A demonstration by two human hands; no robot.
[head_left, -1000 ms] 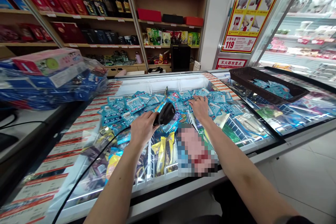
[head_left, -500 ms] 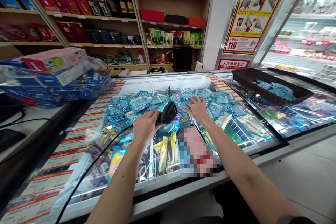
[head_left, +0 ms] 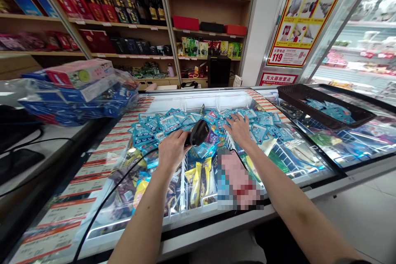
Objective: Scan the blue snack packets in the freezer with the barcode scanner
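My left hand [head_left: 173, 147] is closed around the handle of a black barcode scanner [head_left: 199, 133], its head pointing right and down over the packets. A black cable [head_left: 114, 196] trails from it to the lower left. Many small flat blue packets [head_left: 170, 123] lie spread and overlapping on the glass top of a chest freezer [head_left: 182, 242]. My right hand [head_left: 239, 130] rests palm down among them, fingers spread; whatever lies under its fingertips is partly hidden. Below it lies a pixelated pink slab-shaped thing [head_left: 236, 173].
A dark brown basket [head_left: 287, 93] with more blue packets stands at the right. Plastic-wrapped boxes [head_left: 80, 86] are stacked at the left. Rows of price labels [head_left: 77, 189] line the glass. Yellow ice-cream wrappers [head_left: 194, 181] show through it. Shelves [head_left: 123, 24] stand behind.
The view has shifted slightly, so the scene sits a little further right. The scanner has moved slightly left relative to the freezer. My right hand stays spread over the packets, its fingers slightly shifted.
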